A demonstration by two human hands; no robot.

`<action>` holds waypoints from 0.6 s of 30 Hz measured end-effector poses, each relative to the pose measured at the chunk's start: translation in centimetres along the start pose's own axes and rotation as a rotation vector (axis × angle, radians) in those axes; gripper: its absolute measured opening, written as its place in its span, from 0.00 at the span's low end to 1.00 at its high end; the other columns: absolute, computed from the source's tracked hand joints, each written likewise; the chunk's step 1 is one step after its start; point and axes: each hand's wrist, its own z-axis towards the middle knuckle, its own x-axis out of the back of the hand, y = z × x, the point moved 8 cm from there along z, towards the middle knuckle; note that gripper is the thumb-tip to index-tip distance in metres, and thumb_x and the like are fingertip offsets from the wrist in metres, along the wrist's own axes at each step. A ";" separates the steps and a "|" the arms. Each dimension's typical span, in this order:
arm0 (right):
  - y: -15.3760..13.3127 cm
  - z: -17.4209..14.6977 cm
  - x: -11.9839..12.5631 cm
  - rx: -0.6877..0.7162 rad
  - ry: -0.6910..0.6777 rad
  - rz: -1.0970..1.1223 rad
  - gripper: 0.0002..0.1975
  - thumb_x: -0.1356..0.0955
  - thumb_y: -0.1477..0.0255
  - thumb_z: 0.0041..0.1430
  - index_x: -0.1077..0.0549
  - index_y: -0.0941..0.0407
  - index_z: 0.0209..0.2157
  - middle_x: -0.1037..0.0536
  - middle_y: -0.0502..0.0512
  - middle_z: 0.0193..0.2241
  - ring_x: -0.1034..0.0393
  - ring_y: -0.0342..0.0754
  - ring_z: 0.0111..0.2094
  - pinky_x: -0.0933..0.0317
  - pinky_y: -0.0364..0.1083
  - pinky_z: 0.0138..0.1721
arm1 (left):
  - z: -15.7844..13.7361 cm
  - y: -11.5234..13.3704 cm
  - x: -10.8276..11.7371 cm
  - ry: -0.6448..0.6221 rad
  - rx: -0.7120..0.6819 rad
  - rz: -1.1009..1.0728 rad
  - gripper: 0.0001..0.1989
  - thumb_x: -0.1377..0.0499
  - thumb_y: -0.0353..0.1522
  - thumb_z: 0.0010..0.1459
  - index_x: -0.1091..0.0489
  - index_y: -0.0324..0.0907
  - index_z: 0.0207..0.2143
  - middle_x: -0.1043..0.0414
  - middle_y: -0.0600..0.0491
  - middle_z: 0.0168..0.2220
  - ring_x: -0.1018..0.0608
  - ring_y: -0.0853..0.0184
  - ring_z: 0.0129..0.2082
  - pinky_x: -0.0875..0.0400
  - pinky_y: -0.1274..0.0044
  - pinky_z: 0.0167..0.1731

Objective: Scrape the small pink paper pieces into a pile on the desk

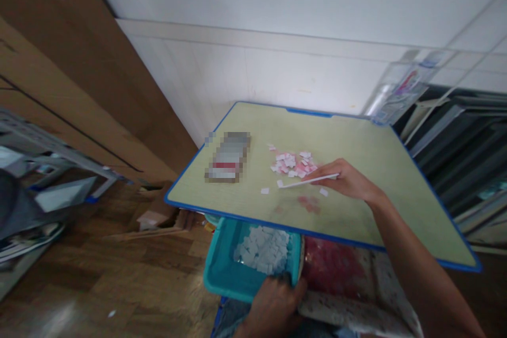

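Note:
My right hand [343, 179] is above the table, its fingers closed on a thin white strip [307, 181], seen nearly edge-on. The strip slants over the near edge of a loose pile of small white and pink pieces [289, 163]. A few single pieces lie apart from that pile. At the bottom, my left hand [275, 301] is curled closed by the near right rim of a teal basin [217, 269]. Something dark shows at its fingers, too blurred to make out. Many small white pieces [263, 248] fill part of the basin.
The folding table [356, 142] is pale yellow with a blue edge. A pixelated phone-like object [228, 158] lies on its left. A clear plastic bottle [404, 92] stands at the back right corner. Below the table's front is a red-stained surface [336, 266]; cardboard [158, 216] lies at left.

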 end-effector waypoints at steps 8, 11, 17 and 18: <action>0.4 0.1 0.2 -0.012 0.017 -0.022 0.12 0.35 0.69 0.52 0.25 0.59 0.37 0.22 0.57 0.34 0.28 0.46 0.32 0.37 0.43 0.33 | 0.0 -0.1 -0.3 -0.044 -0.010 0.001 0.15 0.47 0.37 0.52 0.41 0.41 0.42 0.33 0.46 0.32 0.29 0.58 0.30 0.35 0.71 0.27; 0.0 0.4 -0.1 0.008 -0.005 0.014 0.12 0.35 0.69 0.52 0.26 0.58 0.37 0.22 0.57 0.33 0.28 0.45 0.31 0.37 0.42 0.31 | 0.0 0.0 -0.2 -0.035 -0.016 -0.007 0.16 0.47 0.37 0.52 0.41 0.41 0.42 0.33 0.46 0.32 0.29 0.58 0.29 0.35 0.71 0.26; -0.5 -0.1 -0.2 0.022 -0.067 0.006 0.11 0.36 0.70 0.53 0.25 0.57 0.36 0.22 0.56 0.33 0.28 0.44 0.31 0.37 0.40 0.31 | 0.0 0.0 -0.2 -0.052 0.007 0.005 0.15 0.46 0.35 0.51 0.40 0.42 0.43 0.33 0.47 0.33 0.29 0.59 0.30 0.36 0.72 0.27; -0.6 -0.3 -0.1 0.024 -0.078 0.000 0.11 0.36 0.70 0.53 0.25 0.57 0.36 0.22 0.56 0.33 0.28 0.44 0.31 0.37 0.40 0.31 | 0.0 0.0 -0.2 -0.057 0.006 0.009 0.15 0.46 0.35 0.51 0.40 0.42 0.43 0.33 0.47 0.33 0.29 0.59 0.30 0.36 0.72 0.27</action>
